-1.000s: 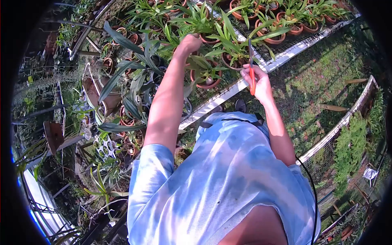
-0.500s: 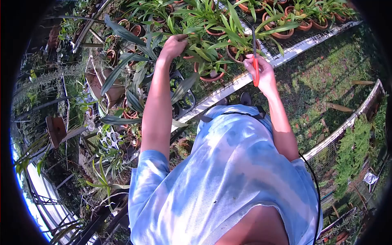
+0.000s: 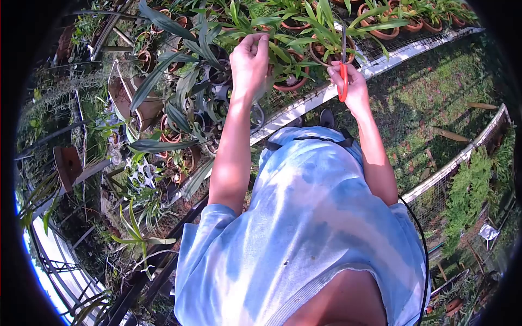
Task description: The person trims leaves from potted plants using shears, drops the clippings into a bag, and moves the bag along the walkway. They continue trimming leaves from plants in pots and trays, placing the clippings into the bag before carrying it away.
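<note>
My right hand [image 3: 353,89] holds a pair of scissors [image 3: 343,81] by the red handles, with the dark blades pointing away from me over the leaves of a potted plant [image 3: 326,38]. My left hand [image 3: 251,64] is raised beside the potted plants, its fingers curled in and pressed together. Whatever they may hold is too small or hidden to make out. Just right of it, a green leafy plant grows in a terracotta pot [image 3: 293,84] on the mesh bench.
A white-edged wire-mesh bench [image 3: 304,106] carries several potted plants. Long dark leaves [image 3: 163,81] spread at the left, near a hanging brown pot [image 3: 68,165]. Grass [image 3: 413,108] covers the ground to the right, bounded by another bench edge [image 3: 462,157].
My left hand has moved right and back toward me, away from the leaves, turning with its fingers curled. My right hand with the scissors has hardly moved. The view has shifted slightly.
</note>
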Motion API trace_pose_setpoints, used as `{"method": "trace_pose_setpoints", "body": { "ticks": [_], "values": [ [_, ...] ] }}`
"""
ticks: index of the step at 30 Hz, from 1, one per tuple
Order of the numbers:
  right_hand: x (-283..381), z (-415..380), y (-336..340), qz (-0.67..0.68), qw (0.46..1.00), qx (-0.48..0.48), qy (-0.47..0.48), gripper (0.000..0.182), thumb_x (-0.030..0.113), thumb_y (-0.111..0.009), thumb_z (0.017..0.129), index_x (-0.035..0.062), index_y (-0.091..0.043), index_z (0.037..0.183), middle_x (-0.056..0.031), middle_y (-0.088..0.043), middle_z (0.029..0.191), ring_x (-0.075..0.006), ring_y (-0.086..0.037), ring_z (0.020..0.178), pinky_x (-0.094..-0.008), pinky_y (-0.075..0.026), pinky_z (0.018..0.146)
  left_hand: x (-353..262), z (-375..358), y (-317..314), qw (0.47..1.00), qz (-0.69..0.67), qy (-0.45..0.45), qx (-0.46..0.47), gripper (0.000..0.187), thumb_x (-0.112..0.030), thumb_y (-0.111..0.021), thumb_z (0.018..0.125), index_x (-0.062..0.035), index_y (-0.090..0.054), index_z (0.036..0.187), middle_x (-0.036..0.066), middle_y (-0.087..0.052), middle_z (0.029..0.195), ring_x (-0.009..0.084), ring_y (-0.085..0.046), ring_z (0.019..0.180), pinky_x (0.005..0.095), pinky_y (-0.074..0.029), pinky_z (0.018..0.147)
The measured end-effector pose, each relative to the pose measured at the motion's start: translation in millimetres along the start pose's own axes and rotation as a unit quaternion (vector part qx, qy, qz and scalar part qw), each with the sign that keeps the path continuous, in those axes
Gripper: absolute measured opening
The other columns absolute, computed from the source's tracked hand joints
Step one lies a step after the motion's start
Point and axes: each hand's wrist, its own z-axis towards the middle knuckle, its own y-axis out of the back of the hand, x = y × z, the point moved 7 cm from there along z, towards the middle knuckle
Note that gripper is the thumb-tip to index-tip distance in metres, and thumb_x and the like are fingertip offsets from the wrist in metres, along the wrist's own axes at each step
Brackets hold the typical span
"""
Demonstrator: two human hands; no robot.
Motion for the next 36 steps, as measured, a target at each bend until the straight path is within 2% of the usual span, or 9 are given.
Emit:
{"method": "trace_pose_setpoints", "body": {
  "ticks": [5, 12, 16, 20, 25, 28, 30, 33, 36],
  "values": [
    [-17, -14, -1, 0.010, 0.999, -0.044, -0.018, 0.020, 0.015, -0.076, 0.092, 0.0004, -0.069, 0.103, -0.0039, -0.067, 0.109, -0.0123, -0.063, 0.098, -0.0291, -0.051, 0.089, 49, -21, 16, 0.995, -0.081, 0.021, -0.062, 0.027, -0.023, -0.060, 0.103, 0.0018, -0.071, 0.099, -0.010, -0.046, 0.061, 0.0003, -0.035, 0.057, 0.0208, -0.030, 0.051],
    [-31, -44, 18, -0.032, 0.987, -0.158, 0.000, 0.026, 0.016, -0.077, 0.091, -0.0051, -0.068, 0.103, -0.0102, -0.068, 0.111, -0.0148, -0.065, 0.098, -0.0290, -0.053, 0.088, 30, -47, -6, 0.986, -0.153, 0.043, 0.042, 0.033, -0.029, -0.055, 0.107, -0.0031, -0.071, 0.094, -0.012, -0.043, 0.065, 0.0000, -0.031, 0.058, 0.0212, -0.023, 0.052],
    [-32, -35, 47, -0.048, 0.976, -0.205, 0.061, 0.029, 0.017, -0.082, 0.087, -0.0052, -0.069, 0.101, -0.0075, -0.065, 0.105, -0.0140, -0.064, 0.094, -0.0281, -0.052, 0.085, -2, -68, -53, 0.985, -0.003, 0.005, 0.174, 0.030, -0.027, -0.058, 0.103, -0.0006, -0.073, 0.101, -0.003, -0.048, 0.055, 0.0039, -0.040, 0.052, 0.0263, -0.034, 0.050],
    [-16, -20, 77, -0.071, 0.972, -0.199, 0.100, 0.026, 0.014, -0.084, 0.085, -0.0036, -0.069, 0.096, -0.0069, -0.065, 0.106, -0.0139, -0.063, 0.096, -0.0291, -0.053, 0.084, -29, -77, -115, 0.968, 0.026, -0.058, 0.242, 0.026, -0.023, -0.065, 0.098, -0.0017, -0.072, 0.111, -0.004, -0.037, 0.056, 0.0055, -0.034, 0.054, 0.0266, -0.030, 0.051],
    [14, 2, 127, -0.101, 0.965, -0.130, 0.204, 0.020, 0.009, -0.082, 0.084, -0.0036, -0.067, 0.091, -0.0077, -0.065, 0.113, -0.0152, -0.064, 0.098, -0.0307, -0.054, 0.085, -55, -58, -208, 0.940, 0.100, -0.087, 0.316, 0.038, -0.030, -0.064, 0.096, -0.0023, -0.069, 0.121, 0.011, -0.058, 0.065, 0.0179, -0.053, 0.059, 0.0365, -0.046, 0.063],
    [25, 17, 155, -0.098, 0.970, -0.113, 0.192, 0.020, 0.008, -0.081, 0.084, -0.0032, -0.069, 0.094, -0.0088, -0.065, 0.115, -0.0164, -0.064, 0.100, -0.0320, -0.055, 0.087, -56, -32, -258, 0.935, 0.141, -0.113, 0.304, 0.040, -0.030, -0.064, 0.095, -0.0032, -0.068, 0.124, 0.018, -0.069, 0.083, 0.0261, -0.067, 0.077, 0.0391, -0.052, 0.075],
    [19, 27, 172, -0.094, 0.982, -0.102, 0.129, 0.024, 0.013, -0.083, 0.082, -0.0028, -0.072, 0.097, -0.0115, -0.066, 0.118, -0.0199, -0.066, 0.101, -0.0347, -0.054, 0.091, -52, -8, -278, 0.955, 0.109, -0.089, 0.261, 0.049, -0.031, -0.062, 0.094, -0.0058, -0.060, 0.136, 0.027, -0.070, 0.112, 0.0407, -0.065, 0.113, 0.0447, -0.049, 0.098],
    [6, 41, 191, -0.186, 0.969, -0.102, 0.125, 0.030, 0.022, -0.085, 0.081, -0.0030, -0.072, 0.090, -0.0122, -0.068, 0.109, -0.0213, -0.067, 0.095, -0.0348, -0.052, 0.091, -61, 12, -277, 0.956, 0.151, 0.047, 0.246, 0.056, -0.036, -0.060, 0.096, -0.0001, -0.056, 0.139, 0.027, -0.069, 0.113, 0.0385, -0.067, 0.109, 0.0437, -0.049, 0.098],
    [3, 51, 201, -0.219, 0.969, -0.052, 0.104, 0.029, 0.022, -0.085, 0.081, -0.0026, -0.071, 0.087, -0.0115, -0.069, 0.101, -0.0201, -0.066, 0.091, -0.0335, -0.051, 0.087, -53, 35, -267, 0.987, 0.072, 0.060, 0.130, 0.060, -0.033, -0.061, 0.096, 0.0051, -0.051, 0.142, 0.025, -0.071, 0.112, 0.0359, -0.069, 0.105, 0.0403, -0.051, 0.095]
  ]
}}
